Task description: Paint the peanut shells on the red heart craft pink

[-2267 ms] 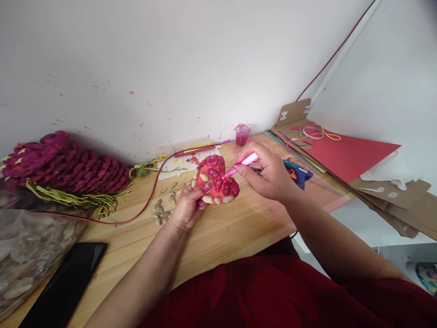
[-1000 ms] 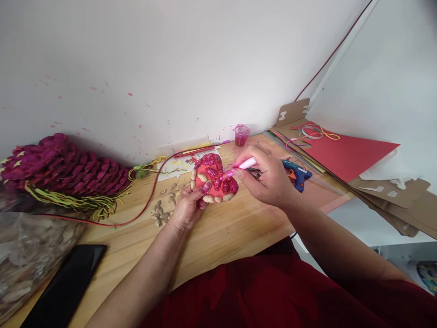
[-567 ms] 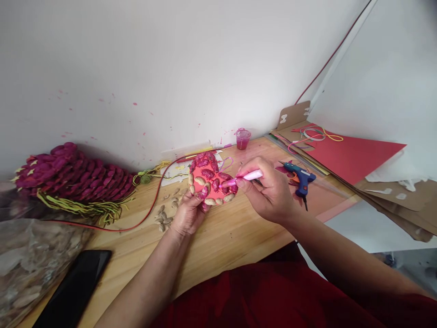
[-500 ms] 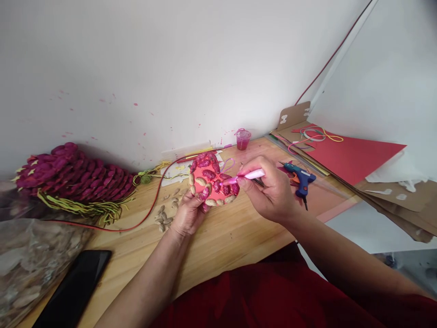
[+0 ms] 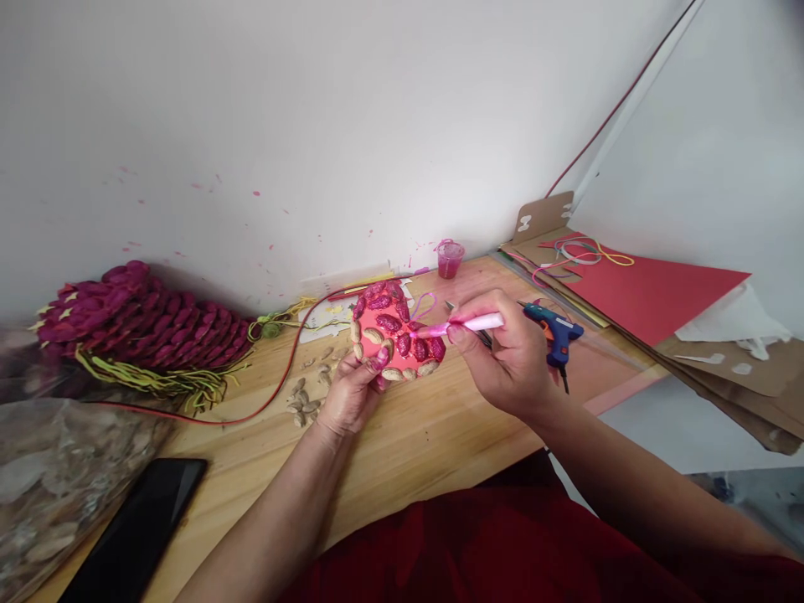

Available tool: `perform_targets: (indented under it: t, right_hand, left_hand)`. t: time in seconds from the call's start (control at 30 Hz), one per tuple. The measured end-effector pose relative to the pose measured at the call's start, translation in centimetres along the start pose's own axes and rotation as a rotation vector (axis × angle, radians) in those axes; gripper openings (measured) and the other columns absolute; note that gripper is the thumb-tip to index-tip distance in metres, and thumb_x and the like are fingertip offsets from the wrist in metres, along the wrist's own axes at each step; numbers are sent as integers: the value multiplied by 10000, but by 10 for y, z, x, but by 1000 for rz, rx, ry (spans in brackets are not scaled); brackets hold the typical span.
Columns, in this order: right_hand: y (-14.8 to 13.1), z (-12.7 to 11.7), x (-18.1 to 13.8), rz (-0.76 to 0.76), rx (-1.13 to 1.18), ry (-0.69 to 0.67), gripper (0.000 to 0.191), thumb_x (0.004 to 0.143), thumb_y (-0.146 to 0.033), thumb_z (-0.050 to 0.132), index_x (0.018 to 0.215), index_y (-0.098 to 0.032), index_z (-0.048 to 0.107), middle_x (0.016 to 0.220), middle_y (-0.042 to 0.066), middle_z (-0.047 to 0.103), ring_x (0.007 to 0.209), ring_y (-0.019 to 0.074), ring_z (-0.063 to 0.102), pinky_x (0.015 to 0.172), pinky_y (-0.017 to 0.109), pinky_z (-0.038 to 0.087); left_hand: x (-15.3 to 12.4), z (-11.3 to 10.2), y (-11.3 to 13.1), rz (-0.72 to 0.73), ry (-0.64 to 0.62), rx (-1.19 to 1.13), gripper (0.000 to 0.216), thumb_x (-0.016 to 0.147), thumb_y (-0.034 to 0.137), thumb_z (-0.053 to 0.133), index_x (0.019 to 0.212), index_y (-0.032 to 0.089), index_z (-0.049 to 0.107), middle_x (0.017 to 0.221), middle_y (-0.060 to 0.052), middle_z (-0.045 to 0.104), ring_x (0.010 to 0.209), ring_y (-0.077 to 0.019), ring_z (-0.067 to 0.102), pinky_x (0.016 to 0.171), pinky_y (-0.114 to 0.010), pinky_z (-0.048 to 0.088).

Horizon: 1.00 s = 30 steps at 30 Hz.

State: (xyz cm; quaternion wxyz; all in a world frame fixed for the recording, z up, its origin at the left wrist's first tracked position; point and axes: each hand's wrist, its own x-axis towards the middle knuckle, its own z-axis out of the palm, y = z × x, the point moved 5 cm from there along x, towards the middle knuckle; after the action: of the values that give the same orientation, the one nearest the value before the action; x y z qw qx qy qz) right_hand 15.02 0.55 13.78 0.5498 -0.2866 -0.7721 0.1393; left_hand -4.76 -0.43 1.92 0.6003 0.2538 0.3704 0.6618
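Observation:
My left hand (image 5: 353, 389) grips the lower left edge of a red heart-like craft piece (image 5: 369, 322) above the table, thumb on its face. Peanuts in their shells cover much of that face: several are painted shiny magenta, while those along the lower left edge are plain tan. Pinched in my right hand (image 5: 506, 356) is a paintbrush (image 5: 481, 322) with a pale pink handle. Its magenta-stained tip touches the middle of the piece, among the painted peanuts. A pink string loop (image 5: 425, 303) shows at the piece's upper right.
Loose peanuts (image 5: 301, 400) lie left of my hands. A cup of magenta paint (image 5: 449, 260) stands by the wall. To the right are a blue glue gun (image 5: 556, 331), red paper (image 5: 666, 285) and cardboard. A phone (image 5: 135, 532), a plastic bag (image 5: 69, 477) and a magenta peanut craft (image 5: 144, 322) sit left.
The brush and my right hand have shifted slightly right, with the tip still at the piece. My left hand keeps its grip. The whole view has moved a little.

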Motion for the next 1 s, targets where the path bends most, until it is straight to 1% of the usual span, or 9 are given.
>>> perform_targets:
  t: [0.07,0.3,0.47,0.7,0.87,1.0]
  right_hand:
    - [0,0,1,-1,4,10,64,950,-220,651,986,-249,606,924,35,707,896,221,669,814,408,504]
    - [0,3,-5,24,-1,-47,55,956,-238,650,977,-248,601,912,27,705,858,206,658,784,390,498]
    - [-1,1,-3,12,9,3,54,958,-233,651,977,-250,603,904,25,708,888,213,663,807,389,500]
    - [-6,3,-4,0,-52,-5,66,947,-231,656,957,-253,595,877,21,707,836,212,660,762,389,495]
    - [-6,-1,1,19,-20,-38,48,954,-240,644,966,-252,600,886,29,709,867,217,668,787,397,512]
    - [0,0,8,44,29,-62,35,963,-232,630,950,-242,600,883,15,700,840,191,659,767,362,506]
  left_hand:
    - [0,0,0,-5,9,-8,379,494,320,1017,639,154,708,562,34,601,453,-40,444,413,-164,359]
    - [0,-1,2,-7,40,-45,379,484,301,1021,665,151,723,567,31,622,446,-43,466,402,-158,369]
    - [-1,1,2,-19,18,-30,373,491,298,1018,635,149,708,545,34,606,438,-41,452,404,-159,374]
    - [-1,1,3,-6,35,-40,370,495,294,1011,661,150,714,576,28,629,451,-40,467,407,-157,373]
    - [0,3,5,-12,11,-24,380,495,314,1002,597,147,676,510,29,579,412,-43,435,389,-172,341]
    - [-2,4,5,-34,-30,21,409,509,359,991,551,150,642,453,34,517,383,-45,394,380,-187,311]
